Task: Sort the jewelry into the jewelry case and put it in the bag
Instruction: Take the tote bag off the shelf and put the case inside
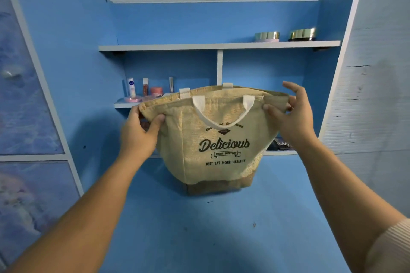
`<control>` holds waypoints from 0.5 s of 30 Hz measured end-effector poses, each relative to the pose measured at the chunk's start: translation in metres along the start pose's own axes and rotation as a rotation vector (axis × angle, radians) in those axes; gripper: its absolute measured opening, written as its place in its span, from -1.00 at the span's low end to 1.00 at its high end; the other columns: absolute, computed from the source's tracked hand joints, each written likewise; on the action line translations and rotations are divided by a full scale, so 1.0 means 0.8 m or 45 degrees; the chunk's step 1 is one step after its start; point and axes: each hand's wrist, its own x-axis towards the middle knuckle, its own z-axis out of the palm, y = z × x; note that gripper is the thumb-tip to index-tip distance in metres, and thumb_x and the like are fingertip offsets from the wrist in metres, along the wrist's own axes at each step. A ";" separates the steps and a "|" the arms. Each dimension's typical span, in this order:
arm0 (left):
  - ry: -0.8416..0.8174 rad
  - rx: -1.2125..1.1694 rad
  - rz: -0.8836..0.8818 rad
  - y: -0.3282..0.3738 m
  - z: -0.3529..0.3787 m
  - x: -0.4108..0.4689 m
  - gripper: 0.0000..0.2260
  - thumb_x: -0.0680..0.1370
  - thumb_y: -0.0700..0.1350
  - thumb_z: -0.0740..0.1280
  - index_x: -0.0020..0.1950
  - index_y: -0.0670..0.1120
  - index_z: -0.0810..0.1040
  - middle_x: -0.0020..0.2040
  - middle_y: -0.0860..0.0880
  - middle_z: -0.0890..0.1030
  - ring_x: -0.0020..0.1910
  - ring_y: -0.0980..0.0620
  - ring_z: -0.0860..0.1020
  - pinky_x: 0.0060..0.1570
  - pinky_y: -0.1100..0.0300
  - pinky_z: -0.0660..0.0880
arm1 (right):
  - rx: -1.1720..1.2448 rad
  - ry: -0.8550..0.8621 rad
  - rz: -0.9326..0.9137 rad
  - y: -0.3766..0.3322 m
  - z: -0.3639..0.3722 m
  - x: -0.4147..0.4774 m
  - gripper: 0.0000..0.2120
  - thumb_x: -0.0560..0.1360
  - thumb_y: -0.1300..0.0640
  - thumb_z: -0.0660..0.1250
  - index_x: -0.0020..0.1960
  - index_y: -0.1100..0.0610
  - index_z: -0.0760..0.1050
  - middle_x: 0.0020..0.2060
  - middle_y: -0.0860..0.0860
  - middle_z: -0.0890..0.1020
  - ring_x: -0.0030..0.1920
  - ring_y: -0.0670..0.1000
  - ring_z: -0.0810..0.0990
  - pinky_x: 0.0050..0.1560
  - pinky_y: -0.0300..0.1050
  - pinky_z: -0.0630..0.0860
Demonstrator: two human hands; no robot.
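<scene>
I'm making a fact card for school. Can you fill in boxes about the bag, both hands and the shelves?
bag: tan, printed "Delicious", upright on the blue desk
left hand: grips the bag's left rim
right hand: pinches the bag's right rim
upper shelf: two gold-lidded jars
lower shelf: small cosmetics
jewelry case: not in sight

The light is even and fairly bright, with a cool blue cast. The left hand (137, 137) throws a soft shadow on the blue side panel (77, 73) to its left, and the desk (199, 228) is darker under the bag (213, 150). The gold lids (302, 33) glint. The bag's print is sharp; the fingers of the right hand (292, 122) are slightly blurred. The wide lens tilts the white cabinet edges (343, 51) outward.
</scene>
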 end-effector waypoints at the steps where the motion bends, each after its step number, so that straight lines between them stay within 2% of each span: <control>1: -0.030 -0.015 -0.093 -0.006 0.006 -0.001 -0.70 0.53 0.02 0.39 0.19 -0.03 0.45 -0.03 0.11 0.57 -0.07 0.13 0.54 -0.07 0.26 0.46 | 0.002 -0.016 0.037 0.003 0.003 0.000 -0.35 0.40 0.11 0.50 0.38 -0.12 0.26 -0.05 -0.13 0.57 -0.12 -0.18 0.54 -0.22 -0.42 0.42; 4: -0.220 -0.094 -0.333 -0.027 0.019 -0.014 -0.43 0.44 0.11 0.44 0.37 -0.02 0.35 0.19 0.08 0.51 0.15 0.09 0.48 0.15 0.17 0.40 | 0.145 -0.188 0.265 0.032 0.010 -0.010 -0.24 0.39 0.12 0.51 0.46 -0.06 0.19 0.10 -0.04 0.58 0.03 -0.09 0.60 -0.08 -0.20 0.58; 6: -0.342 -0.115 -0.420 -0.043 0.024 -0.026 -0.13 0.24 0.18 0.55 0.44 0.02 0.23 0.27 0.10 0.47 0.20 0.08 0.46 0.25 0.07 0.41 | 0.206 -0.357 0.426 0.065 0.010 -0.022 -0.19 0.34 0.08 0.55 0.47 -0.05 0.21 0.19 0.01 0.56 0.14 0.00 0.59 0.07 -0.01 0.59; 8: -0.394 -0.128 -0.517 -0.056 0.027 -0.036 0.05 0.06 0.20 0.62 0.44 0.04 0.20 0.28 0.08 0.47 0.22 0.02 0.47 0.26 -0.06 0.44 | 0.240 -0.521 0.586 0.087 0.013 -0.036 -0.23 0.32 0.05 0.55 0.43 0.02 0.27 0.18 0.01 0.58 0.15 0.02 0.59 0.09 -0.02 0.58; 10: -0.428 -0.160 -0.576 -0.069 0.034 -0.044 0.01 -0.03 0.21 0.65 0.32 0.03 0.30 0.20 0.06 0.54 0.18 0.01 0.53 0.22 -0.10 0.48 | 0.274 -0.603 0.714 0.096 0.019 -0.049 -0.46 0.38 0.06 0.47 0.30 0.13 0.39 0.09 0.02 0.62 0.06 -0.01 0.62 -0.04 -0.14 0.56; 11: -0.435 -0.157 -0.600 -0.074 0.038 -0.046 -0.06 0.00 0.18 0.66 0.27 0.02 0.33 0.15 0.05 0.56 0.15 0.00 0.55 0.20 -0.09 0.50 | 0.282 -0.596 0.747 0.098 0.022 -0.053 -0.61 0.43 0.09 0.43 0.21 0.14 0.44 0.05 0.02 0.63 0.02 -0.01 0.62 -0.10 -0.18 0.53; 13: -0.397 -0.126 -0.602 -0.074 0.046 -0.046 -0.27 0.17 0.01 0.66 0.21 0.00 0.36 0.05 0.07 0.57 0.11 -0.01 0.55 0.12 0.00 0.51 | 0.254 -0.497 0.748 0.110 0.027 -0.054 -0.77 0.50 0.13 0.37 0.13 0.14 0.49 0.01 0.04 0.65 0.01 0.02 0.63 -0.11 -0.15 0.53; 15: -0.304 -0.048 -0.523 -0.068 0.054 -0.041 -0.41 0.30 -0.09 0.61 0.22 -0.05 0.39 -0.02 0.08 0.56 0.07 -0.05 0.56 0.07 0.03 0.50 | 0.195 -0.344 0.700 0.118 0.025 -0.051 -0.80 0.52 0.14 0.36 0.12 0.16 0.53 -0.03 0.03 0.67 0.02 0.06 0.63 -0.05 -0.05 0.56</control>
